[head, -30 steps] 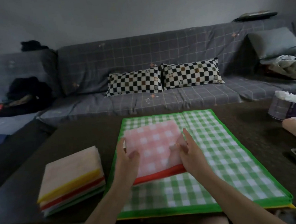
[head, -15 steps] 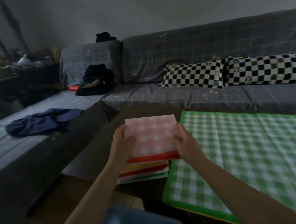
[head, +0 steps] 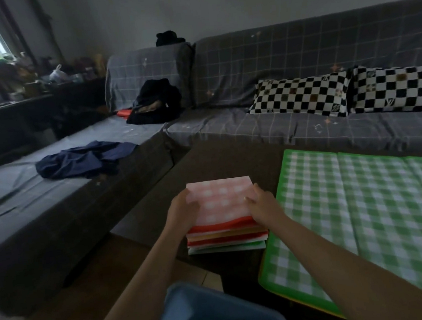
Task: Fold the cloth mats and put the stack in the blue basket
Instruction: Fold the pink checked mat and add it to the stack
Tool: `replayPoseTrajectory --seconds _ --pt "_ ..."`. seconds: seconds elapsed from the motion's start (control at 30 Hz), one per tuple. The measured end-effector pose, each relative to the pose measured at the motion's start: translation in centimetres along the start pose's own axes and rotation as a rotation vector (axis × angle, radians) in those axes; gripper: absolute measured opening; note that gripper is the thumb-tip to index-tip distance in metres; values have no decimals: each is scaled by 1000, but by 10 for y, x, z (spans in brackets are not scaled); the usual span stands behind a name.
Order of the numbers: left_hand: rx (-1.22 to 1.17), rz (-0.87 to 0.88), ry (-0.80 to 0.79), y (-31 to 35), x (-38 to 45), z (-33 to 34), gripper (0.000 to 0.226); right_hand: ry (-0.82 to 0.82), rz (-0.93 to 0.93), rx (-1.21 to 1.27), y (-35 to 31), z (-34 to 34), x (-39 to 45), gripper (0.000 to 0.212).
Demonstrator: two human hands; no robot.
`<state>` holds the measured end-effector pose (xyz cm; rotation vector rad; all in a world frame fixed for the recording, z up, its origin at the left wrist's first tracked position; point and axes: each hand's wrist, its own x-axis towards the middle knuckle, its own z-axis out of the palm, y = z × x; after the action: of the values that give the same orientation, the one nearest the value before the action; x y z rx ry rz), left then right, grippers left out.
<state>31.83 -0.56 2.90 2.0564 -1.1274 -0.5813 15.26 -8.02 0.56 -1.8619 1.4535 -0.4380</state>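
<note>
A folded pink-checked mat with a red edge (head: 221, 200) lies on top of the stack of folded mats (head: 226, 241) near the left edge of the dark table (head: 220, 159). My left hand (head: 182, 210) grips the mat's left side. My right hand (head: 262, 204) holds its right side, thumb on top. To the right, a green-checked mat (head: 364, 209) lies spread flat on the table. The blue basket (head: 214, 317) sits low in front of me, on the floor below the stack.
A grey checked sofa (head: 305, 130) runs behind the table, with two black-and-white checkered pillows (head: 299, 97). A dark blue garment (head: 83, 159) and a black bundle (head: 154, 100) lie on the left sofa section. A cluttered shelf stands far left.
Both hands carried the folded pink mat from the green mat leftward and set it down on the stack. My view turned left and the basket came into sight.
</note>
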Motion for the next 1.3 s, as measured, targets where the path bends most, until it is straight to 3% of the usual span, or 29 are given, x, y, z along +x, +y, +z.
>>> replayPoseTrajectory --seconds 0.13,0.3,0.4,0.53,0.83,0.97,1.03,1.1,1.2,1.3 --pt "102 28 -20 -9 -1 7 30 9 -10 -76 3 7 -1 57" --pt "215 3 -83 -15 -1 12 42 68 12 -107 12 16 2 52" --pt "82 -96 -90 -7 2 15 31 102 11 -105 16 21 2 49" --pt "-89 -231 -173 -8 8 13 33 35 48 54 12 20 -2 54" --pt "-247 -308 -205 -20 11 15 43 28 64 152 18 27 -5 55" --pt "-32 -55 -178 -39 10 28 58 48 42 104 22 33 -5 57" --pt "3 7 -243 -42 9 27 68 49 22 49 22 34 -4 59" --pt "89 10 -301 -43 9 27 71 37 7 2 23 35 -3 61" --pt "370 6 -259 -50 11 32 64 61 -58 -19 28 40 -4 67" --pt "444 5 -257 -55 15 33 62 52 -85 -70 30 42 -1 68"
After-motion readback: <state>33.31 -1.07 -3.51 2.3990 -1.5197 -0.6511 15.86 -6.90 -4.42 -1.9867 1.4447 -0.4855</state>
